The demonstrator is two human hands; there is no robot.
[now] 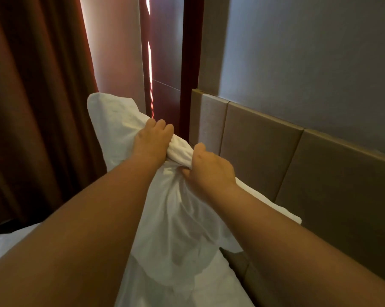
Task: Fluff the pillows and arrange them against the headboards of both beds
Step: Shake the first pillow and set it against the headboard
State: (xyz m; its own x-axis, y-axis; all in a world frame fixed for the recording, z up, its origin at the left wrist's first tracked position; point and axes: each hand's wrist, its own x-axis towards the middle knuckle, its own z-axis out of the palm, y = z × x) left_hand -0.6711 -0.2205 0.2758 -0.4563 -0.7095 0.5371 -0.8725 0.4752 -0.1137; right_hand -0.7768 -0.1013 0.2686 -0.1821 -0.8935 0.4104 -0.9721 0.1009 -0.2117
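A white pillow (pixel 174 218) is lifted up in front of me, its cover bunched in the middle. My left hand (pixel 152 141) grips the bunched fabric from the left. My right hand (pixel 210 168) grips it from the right, close beside the left hand. One corner of the pillow (pixel 103 107) sticks up toward the curtain. The padded tan headboard (pixel 275 156) runs along the wall to the right, just behind the pillow. The pillow's lower end hangs over the white bed (pixel 1 244).
Heavy brown curtains (pixel 32 107) hang at the left, with a bright gap of light between them. A dark red vertical frame (pixel 191 63) stands beside the headboard. A dark gap (pixel 238 262) shows between mattress and headboard. Grey wall rises above the headboard.
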